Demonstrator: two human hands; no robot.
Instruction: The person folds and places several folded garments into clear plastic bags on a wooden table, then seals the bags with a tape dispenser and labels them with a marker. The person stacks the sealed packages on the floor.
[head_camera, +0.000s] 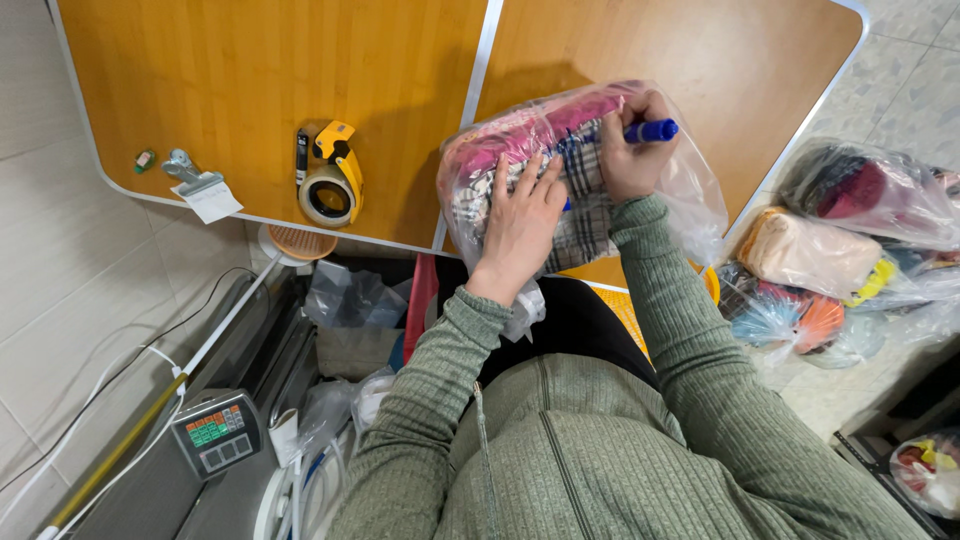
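An orange table (250, 80) is bearing a clear bag of folded clothes (520, 135) at its near edge, long axis running left to right. The left hand (520, 225) is lying flat and spread on the bag's near side, pinning it. The right hand (630, 150) is closing around a blue marker (650, 130), tip resting on the bag's right end.

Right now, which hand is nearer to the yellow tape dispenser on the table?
Left. The left hand lies flat on the clear bag of clothes, right of the tape dispenser. The right hand, holding a blue marker, is farther right.
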